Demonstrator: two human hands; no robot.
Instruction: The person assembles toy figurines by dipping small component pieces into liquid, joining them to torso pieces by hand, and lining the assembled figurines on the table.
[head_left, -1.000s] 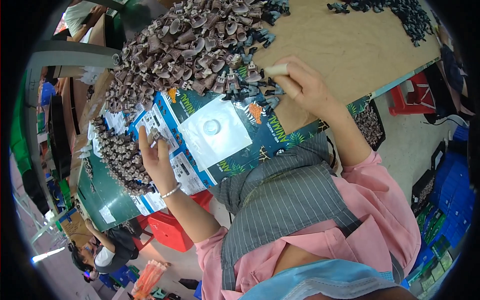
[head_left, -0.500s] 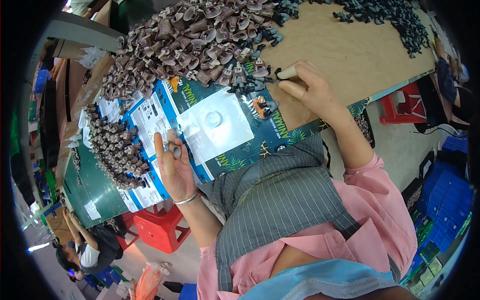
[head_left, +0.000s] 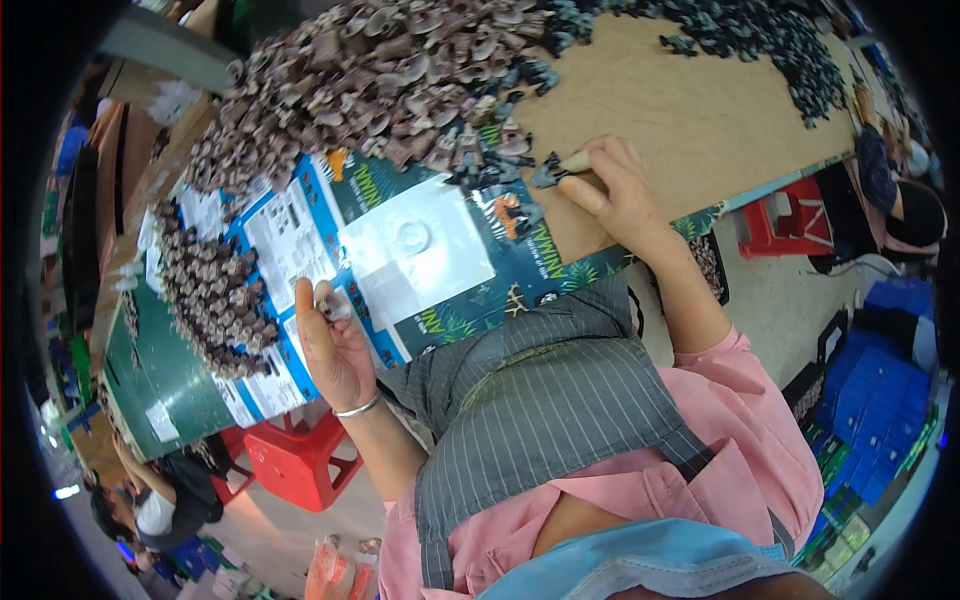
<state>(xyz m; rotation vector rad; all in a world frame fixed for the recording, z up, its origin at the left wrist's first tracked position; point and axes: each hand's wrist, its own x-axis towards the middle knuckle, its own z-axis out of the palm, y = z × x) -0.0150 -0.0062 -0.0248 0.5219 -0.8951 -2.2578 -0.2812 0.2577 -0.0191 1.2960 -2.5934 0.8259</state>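
Note:
My left hand (head_left: 337, 362) is raised over the near left of the table, its fingers closed around a small brown-and-white figure piece (head_left: 334, 307). At the edge of the brown paper, my right hand (head_left: 628, 205) has thumb and forefinger pinched on a small dark grey piece (head_left: 547, 170). Just left of that hand lie several loose grey and brown pieces (head_left: 478, 165), and a lone grey piece (head_left: 527, 217) rests on the printed card. Between my hands a clear sheet (head_left: 440, 270) carries a round clear dish (head_left: 411, 237).
A big heap of brown hollow pieces (head_left: 380, 80) covers the far left, and dark grey pieces (head_left: 740, 45) are heaped at the far right. Brown figures stand in rows (head_left: 210, 290) at the left. Red stools (head_left: 295, 462) stand below; other people are nearby.
My right hand has come slightly nearer, and the dark grey piece at its fingertips now shows more fully. My left hand keeps the brown piece. The whole view has shifted slightly.

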